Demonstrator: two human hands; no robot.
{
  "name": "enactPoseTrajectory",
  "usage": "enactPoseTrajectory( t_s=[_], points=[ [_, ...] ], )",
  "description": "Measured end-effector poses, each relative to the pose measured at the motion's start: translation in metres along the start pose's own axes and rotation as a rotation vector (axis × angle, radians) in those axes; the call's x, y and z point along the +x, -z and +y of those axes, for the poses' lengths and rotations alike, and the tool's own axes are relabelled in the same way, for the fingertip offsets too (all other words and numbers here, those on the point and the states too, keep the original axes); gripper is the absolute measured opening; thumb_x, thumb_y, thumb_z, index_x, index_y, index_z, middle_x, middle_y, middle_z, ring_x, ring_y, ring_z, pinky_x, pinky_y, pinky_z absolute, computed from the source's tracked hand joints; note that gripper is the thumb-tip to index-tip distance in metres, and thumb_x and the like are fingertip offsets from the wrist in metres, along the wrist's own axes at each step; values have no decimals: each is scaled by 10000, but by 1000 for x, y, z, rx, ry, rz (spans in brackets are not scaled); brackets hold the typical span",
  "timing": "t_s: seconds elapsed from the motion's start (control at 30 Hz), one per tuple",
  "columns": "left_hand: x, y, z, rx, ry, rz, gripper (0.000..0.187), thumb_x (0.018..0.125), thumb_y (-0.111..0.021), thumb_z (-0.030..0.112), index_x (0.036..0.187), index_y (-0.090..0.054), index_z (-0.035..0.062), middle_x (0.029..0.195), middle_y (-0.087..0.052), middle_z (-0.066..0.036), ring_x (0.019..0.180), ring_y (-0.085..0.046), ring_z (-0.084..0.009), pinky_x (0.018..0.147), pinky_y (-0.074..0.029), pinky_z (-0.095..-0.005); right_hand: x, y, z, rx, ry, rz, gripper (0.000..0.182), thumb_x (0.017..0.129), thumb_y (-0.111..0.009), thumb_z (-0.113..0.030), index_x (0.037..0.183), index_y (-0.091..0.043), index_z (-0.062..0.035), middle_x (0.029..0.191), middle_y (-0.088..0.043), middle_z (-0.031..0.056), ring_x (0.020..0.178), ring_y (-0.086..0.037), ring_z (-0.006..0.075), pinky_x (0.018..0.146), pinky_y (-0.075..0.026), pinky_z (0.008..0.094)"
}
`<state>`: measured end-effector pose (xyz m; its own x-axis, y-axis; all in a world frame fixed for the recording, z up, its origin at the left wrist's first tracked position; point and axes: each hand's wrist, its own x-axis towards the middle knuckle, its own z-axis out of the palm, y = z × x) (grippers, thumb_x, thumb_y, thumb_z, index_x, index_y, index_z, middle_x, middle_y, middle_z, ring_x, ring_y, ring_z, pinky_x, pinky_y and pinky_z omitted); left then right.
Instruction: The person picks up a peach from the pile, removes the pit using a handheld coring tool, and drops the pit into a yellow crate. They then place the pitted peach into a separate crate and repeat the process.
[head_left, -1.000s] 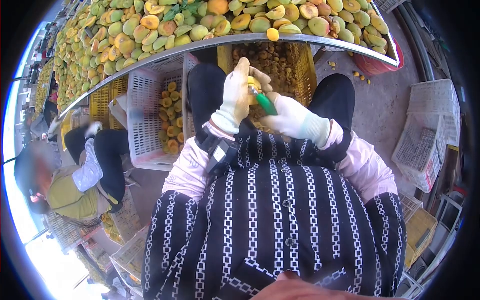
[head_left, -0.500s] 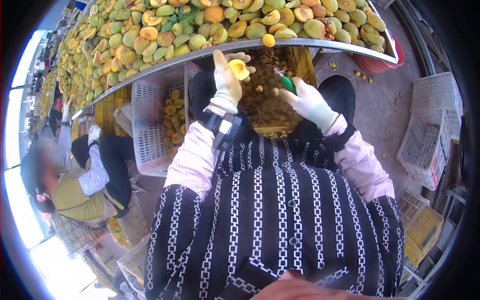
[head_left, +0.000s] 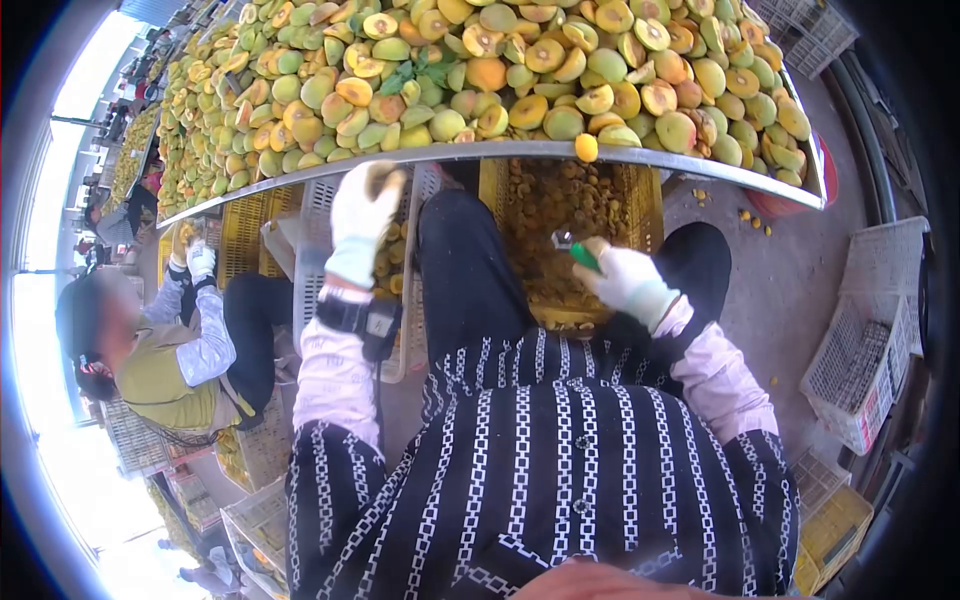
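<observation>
My left hand (head_left: 362,220), in a white glove with tan fingers, is above the white plastic crate (head_left: 312,265) to my left. Its fingers are curled and slightly blurred; whatever is in them is hidden. Inside that crate some yellow peach halves (head_left: 392,250) show below the wrist. My right hand (head_left: 630,280), also gloved, grips a green-handled tool (head_left: 585,258) with a shiny metal end. That tool points left over a yellow crate (head_left: 650,200) between my knees, which holds brown pits and scraps (head_left: 575,195).
A metal-edged table (head_left: 450,152) heaped with halved peaches (head_left: 440,70) spans the front. One small yellow piece (head_left: 586,148) sits on its rim. Another person (head_left: 165,370) works seated at the left. White crates (head_left: 860,350) stand at the right, and a red tub (head_left: 828,180) is under the table's corner.
My left hand has gone left from in front of me to above the white crate; the yellow peach half it held is out of sight. My right hand keeps the tool, slightly lower in view.
</observation>
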<state>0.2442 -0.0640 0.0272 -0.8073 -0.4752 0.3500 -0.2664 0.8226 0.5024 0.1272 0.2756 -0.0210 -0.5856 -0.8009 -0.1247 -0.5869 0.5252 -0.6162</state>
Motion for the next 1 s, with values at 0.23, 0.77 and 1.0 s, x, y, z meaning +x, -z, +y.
enactPoseTrajectory(
  t_s=[0.23,0.77,1.0],
  points=[
    [113,-86,23,497,130,-426,530,812,-588,513,1078,-619,55,1014,-668,-184,966,-629,-362,830,-492,-436,-13,12,-1,-11,12,101,284,864,-627,-313,982,-585,-58,663,-630,175,626,-644,348,559,-507,426],
    [97,-86,29,536,110,-395,487,767,-667,430,1080,-554,74,999,-658,-198,975,-627,-354,808,-500,-440,-43,20,-5,7,-12,106,274,861,-630,-322,891,-577,-55,631,-622,168,615,-644,345,556,-510,423],
    [74,-88,21,159,230,18,482,723,-747,378,1045,-574,64,950,-649,-159,899,-642,-307,811,-509,-391,-47,29,-11,291,-88,122,311,875,-615,-320,1043,-587,-60,685,-626,171,627,-647,299,561,-498,390]
  ],
)
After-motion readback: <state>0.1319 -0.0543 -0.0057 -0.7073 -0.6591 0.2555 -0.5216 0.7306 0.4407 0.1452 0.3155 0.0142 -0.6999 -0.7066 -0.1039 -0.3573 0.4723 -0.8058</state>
